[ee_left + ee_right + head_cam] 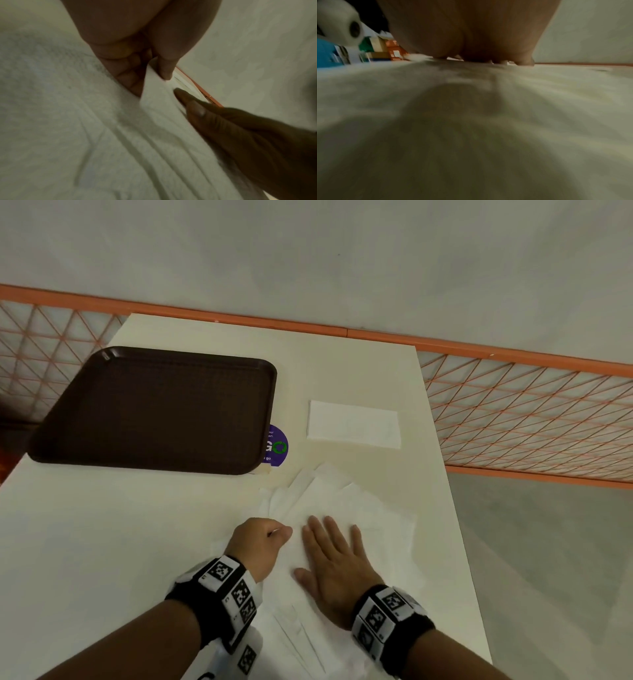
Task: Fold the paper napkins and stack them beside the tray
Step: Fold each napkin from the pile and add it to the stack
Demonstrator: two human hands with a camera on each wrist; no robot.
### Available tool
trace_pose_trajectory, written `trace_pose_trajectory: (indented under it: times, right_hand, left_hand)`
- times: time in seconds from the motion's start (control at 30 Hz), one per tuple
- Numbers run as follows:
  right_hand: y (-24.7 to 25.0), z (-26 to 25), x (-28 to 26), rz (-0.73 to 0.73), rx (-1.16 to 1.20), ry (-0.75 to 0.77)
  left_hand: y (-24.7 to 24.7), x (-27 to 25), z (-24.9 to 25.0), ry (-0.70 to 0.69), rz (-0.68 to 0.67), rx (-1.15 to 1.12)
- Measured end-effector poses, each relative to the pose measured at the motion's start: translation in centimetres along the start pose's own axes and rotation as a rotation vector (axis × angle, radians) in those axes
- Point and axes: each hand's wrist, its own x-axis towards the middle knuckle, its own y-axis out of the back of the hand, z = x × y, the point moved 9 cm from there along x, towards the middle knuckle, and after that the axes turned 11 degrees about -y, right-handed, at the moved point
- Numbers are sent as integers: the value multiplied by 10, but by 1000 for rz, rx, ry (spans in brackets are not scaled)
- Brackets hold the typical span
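Hands: your left hand [258, 546] pinched a corner of the top sheet; your right hand [334, 568] lay flat, fingers straight, pressing the loose napkins [346, 501].
Loose napkins: an unfolded heap, nearer you than the tray [154, 409].
Done: one folded napkin [353, 424] lay just right of the tray.
Left: you judged most still unfolded and unstacked.

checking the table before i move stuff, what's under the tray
A purple round sticker pokes out from under the tray at its right edge, with a green arrow symbol and part of some lettering showing. The rest of the sticker, and anything else beneath, is covered.
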Motion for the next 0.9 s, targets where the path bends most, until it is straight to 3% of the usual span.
trace_pose_trajectory:
  times: [0.23, 0.43, 0.6, 0.73, 0.8, 0.9]
  right_hand:
    - [-10, 88, -13, 16, -28, -210]
    - [4, 95, -9, 106, 101, -211]
    - [39, 103, -9, 181, 570, -223]
    - [62, 128, -9, 204, 1030, -290]
    - [67, 133, -6, 115, 1313, -310]
    - [76, 144, 6, 49, 1448, -365]
  left_hand:
    - [1, 1, 1, -25, -25, 15]
    - [21, -10, 38, -197, 34, 9]
    - [35, -16, 91, -382, -40, -58]
    - [56, 13, 99, -344, 69, -160]
    - [63, 34, 95, -314, 141, -152]
    - [62, 68, 94, -287, 152, -56]
